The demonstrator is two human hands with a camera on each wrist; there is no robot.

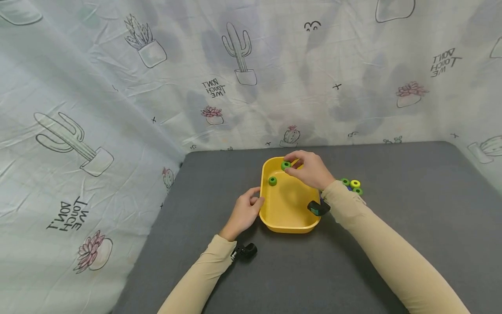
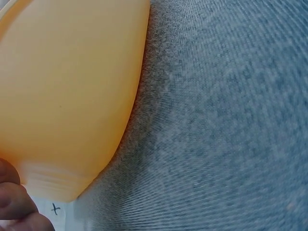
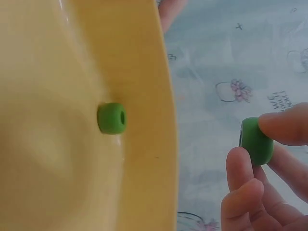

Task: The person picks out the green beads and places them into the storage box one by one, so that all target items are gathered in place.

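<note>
A yellow plastic tray [image 1: 290, 205] with rounded corners and raised walls stands on the table. My left hand [image 1: 244, 211] holds its left side, thumb at the rim and fingers against the outer wall. Above the tray's far end, my right hand [image 1: 310, 170] pinches a green bead [image 3: 256, 144] between thumb and fingers. That bead is a short rounded cylinder with a hole through it. Inside the tray, near the left wall, lies another green bead [image 3: 111, 118]. In the left wrist view, only the curled fingers [image 2: 17, 202] and the tray's outside show.
Right of the tray, a small cluster of green, blue and yellow beads [image 1: 355, 184] lies on the grey table [image 1: 412, 218], partly hidden by the right sleeve. A patterned cloth [image 1: 274, 52] hangs behind the table and along its left side.
</note>
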